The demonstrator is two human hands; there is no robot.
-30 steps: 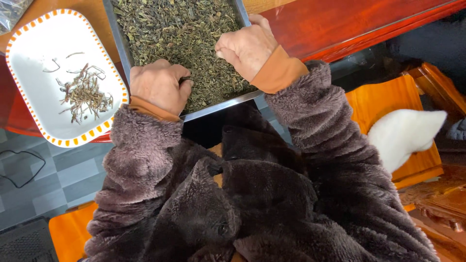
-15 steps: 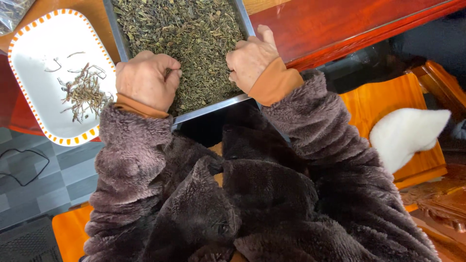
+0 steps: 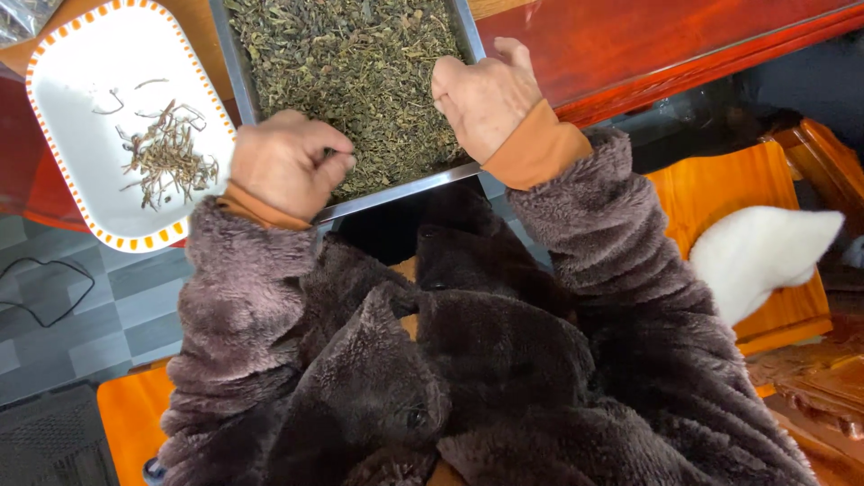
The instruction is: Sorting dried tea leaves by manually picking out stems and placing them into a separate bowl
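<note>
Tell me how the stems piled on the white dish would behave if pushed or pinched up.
The stems look thin, dry and wiry, so probably very light and somewhat brittle. They lie loose and tangled, so a push would likely scatter them across the white dish, whose surface looks glossy, rather than move them together.

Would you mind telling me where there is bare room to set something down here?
The red wooden tabletop right of the metal tray is bare. Much of the white dish around the stems is free. The tray is crowded with leaves.
</note>
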